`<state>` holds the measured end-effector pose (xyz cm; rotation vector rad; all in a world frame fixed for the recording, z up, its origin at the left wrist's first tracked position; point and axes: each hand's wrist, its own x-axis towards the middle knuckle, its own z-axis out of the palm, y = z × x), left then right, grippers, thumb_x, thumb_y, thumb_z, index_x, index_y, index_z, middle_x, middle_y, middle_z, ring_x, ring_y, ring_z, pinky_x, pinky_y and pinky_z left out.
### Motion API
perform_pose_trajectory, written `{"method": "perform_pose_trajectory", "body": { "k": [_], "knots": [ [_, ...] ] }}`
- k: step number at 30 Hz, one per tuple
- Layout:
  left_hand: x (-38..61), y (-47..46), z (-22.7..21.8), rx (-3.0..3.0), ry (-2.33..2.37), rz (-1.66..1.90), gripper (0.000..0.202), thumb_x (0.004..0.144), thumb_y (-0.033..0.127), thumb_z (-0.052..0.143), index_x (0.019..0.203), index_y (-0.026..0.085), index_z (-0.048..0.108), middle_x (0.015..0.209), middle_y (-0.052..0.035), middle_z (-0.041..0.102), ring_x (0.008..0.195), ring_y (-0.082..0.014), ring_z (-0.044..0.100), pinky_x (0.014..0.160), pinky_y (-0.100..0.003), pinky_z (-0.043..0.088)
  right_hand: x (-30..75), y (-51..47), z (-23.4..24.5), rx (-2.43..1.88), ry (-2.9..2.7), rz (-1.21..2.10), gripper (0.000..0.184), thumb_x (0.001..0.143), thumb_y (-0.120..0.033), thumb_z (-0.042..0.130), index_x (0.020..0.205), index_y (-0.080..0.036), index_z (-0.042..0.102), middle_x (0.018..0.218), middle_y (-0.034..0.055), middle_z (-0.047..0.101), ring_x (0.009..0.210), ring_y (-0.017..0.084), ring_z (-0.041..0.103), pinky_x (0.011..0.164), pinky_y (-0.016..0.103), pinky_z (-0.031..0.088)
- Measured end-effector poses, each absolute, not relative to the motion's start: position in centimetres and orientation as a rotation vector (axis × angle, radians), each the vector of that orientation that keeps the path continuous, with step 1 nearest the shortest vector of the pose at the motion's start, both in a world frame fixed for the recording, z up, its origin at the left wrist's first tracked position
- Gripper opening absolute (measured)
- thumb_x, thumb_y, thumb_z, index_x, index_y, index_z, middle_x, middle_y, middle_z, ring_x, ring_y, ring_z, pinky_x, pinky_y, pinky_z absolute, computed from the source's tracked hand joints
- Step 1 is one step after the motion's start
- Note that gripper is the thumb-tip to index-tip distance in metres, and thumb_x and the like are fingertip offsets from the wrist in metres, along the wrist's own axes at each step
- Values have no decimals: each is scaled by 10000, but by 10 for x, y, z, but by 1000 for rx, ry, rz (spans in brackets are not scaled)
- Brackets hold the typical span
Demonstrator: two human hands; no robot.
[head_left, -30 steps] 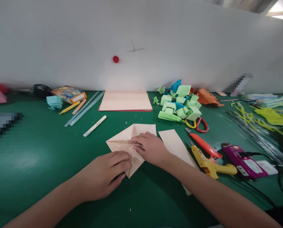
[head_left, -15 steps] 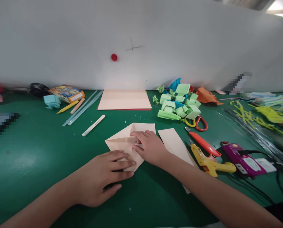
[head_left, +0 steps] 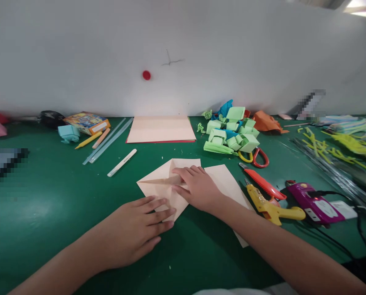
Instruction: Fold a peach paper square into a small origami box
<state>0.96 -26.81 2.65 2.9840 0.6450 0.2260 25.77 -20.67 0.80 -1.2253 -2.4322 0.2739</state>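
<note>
A pale peach sheet of paper (head_left: 158,190), partly folded with creases and a raised flap, lies on the green table before me. My left hand (head_left: 136,227) rests flat on its near lower edge, fingers spread. My right hand (head_left: 198,186) is closed at the fold in the middle, thumb and fingers on either side of the raised flap; the fingertips are partly hidden. Beneath my right forearm lies a peach paper strip (head_left: 224,178), partly covered by the arm.
To the right lie an orange cutter knife (head_left: 265,184), a yellow glue gun (head_left: 269,207) and a purple power strip (head_left: 316,205) with cables. Green folded paper pieces (head_left: 232,131) sit behind. A paper stack (head_left: 161,129) leans near the wall; a white pen-like stick (head_left: 122,162) lies left.
Both hands stay on the folded sheet with almost no movement. My left hand has shifted very slightly, and the view has tilted a little.
</note>
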Motion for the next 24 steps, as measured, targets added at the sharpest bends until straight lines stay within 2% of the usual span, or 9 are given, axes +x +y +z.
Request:
{"method": "perform_pose_trajectory", "body": {
  "k": [6, 8, 11, 17, 24],
  "knots": [
    [10, -270, 29, 3020, 650, 214, 426, 984, 282, 566, 1408, 279, 602, 1446, -9, 633, 1329, -246, 592, 1192, -396, 380, 287, -203, 20, -1129, -2302, 267, 360, 1017, -354, 521, 1307, -158, 605, 1059, 108, 727, 961, 271, 601, 877, 414, 418],
    [9, -270, 30, 3022, 661, 197, 438, 995, 283, 550, 1432, 291, 580, 1459, 6, 622, 1334, -239, 587, 1197, -395, 369, 296, -207, 29, -1028, -2337, 274, 318, 1018, -324, 503, 1238, -155, 659, 959, 89, 748, 849, 238, 610, 841, 388, 426],
    [9, -269, 30, 3013, 661, 171, 457, 1003, 284, 530, 1460, 290, 550, 1468, 26, 612, 1335, -241, 583, 1204, -403, 353, 302, -218, 40, -789, -2598, 375, 297, 1036, -326, 475, 1078, -211, 746, 886, 44, 779, 762, 201, 630, 754, 341, 415],
    [7, -270, 28, 2991, 664, 156, 464, 991, 263, 539, 1455, 290, 553, 1448, 21, 629, 1374, -258, 547, 1198, -426, 355, 291, -237, 46, -723, -2928, 507, 257, 1003, -319, 523, 1106, -290, 757, 900, 1, 788, 787, 193, 666, 652, 310, 359],
    [8, -270, 27, 3018, 659, 127, 459, 987, 261, 544, 1446, 274, 561, 1498, 27, 580, 1367, -282, 553, 1188, -454, 361, 289, -237, 46, -728, -2981, 494, 254, 983, -295, 555, 1145, -304, 750, 924, 1, 782, 826, 202, 651, 692, 323, 360]
  ]
}}
